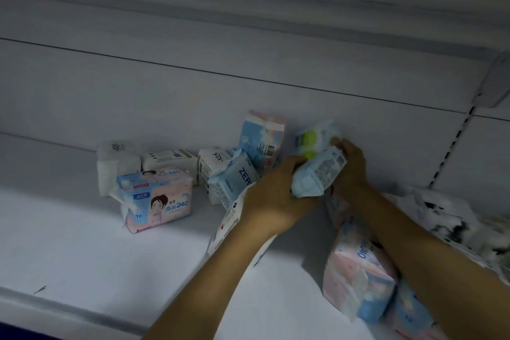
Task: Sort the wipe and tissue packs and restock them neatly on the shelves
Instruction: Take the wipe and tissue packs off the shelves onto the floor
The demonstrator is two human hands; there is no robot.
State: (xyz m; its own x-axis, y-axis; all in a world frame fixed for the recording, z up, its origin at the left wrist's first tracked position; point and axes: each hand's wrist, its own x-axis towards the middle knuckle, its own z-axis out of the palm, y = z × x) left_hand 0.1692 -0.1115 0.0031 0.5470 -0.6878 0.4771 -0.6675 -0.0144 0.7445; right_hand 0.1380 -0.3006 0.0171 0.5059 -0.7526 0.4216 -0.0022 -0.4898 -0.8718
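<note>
Shelf: the white shelf (82,257) holds all the packs.
Near pack: a pink and blue pack (358,276) lies at the front right, just under the right arm.
Flat pack: a white pack (227,222) lies under the left wrist.
Face pack: a pack with a drawn face (157,199) stands off to the left.
Left grip: the left grip (276,196) is curled round the near end of the blue pack (320,174).
Right grip: the right grip (350,165) holds the far end of the same pack, close to the back wall.
Green pack: a pack with green dots (311,141) sits right behind the blue pack, touching it.
Back row: a tall pack (262,141) stands by the wall, with white packs (168,159) to its left.
</note>
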